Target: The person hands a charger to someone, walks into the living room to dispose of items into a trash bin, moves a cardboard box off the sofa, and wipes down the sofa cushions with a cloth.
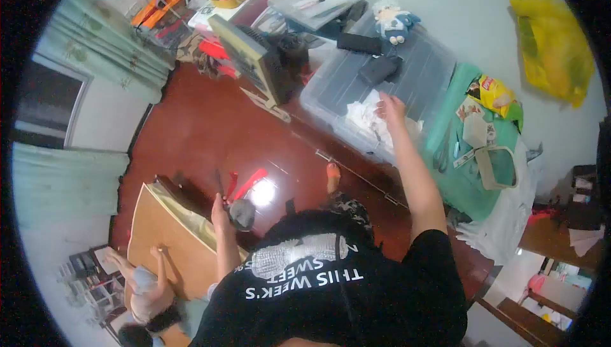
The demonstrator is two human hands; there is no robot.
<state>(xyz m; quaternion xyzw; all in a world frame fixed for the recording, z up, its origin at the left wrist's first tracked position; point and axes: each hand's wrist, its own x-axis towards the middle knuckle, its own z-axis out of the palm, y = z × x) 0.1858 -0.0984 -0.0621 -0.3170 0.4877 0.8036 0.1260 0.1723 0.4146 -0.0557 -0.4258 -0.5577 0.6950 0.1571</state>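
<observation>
My right hand [391, 106] is over the lid of a clear plastic storage box [417, 73], its fingers closed on crumpled white tissue [364, 116]. More of the white material lies beside and under the hand. At the left, low over the floor, my left hand [220, 210] is closed round a dark, thin item, blurred in this view. A round grey thing [242, 214] is against its fingers; whether the two are one object I cannot tell. Just beyond it are bright red strips [249, 183]. A black case [359, 43] and a dark pouch [380, 69] rest on the box lid.
A plush doll [394, 22] sits at the lid's back edge. Right of the box, a green surface [468, 185] carries a yellow snack bag [495, 95] and a beige basket [498, 167]. A standing fan-like frame [248, 57] is ahead. Another person [151, 293] is at lower left.
</observation>
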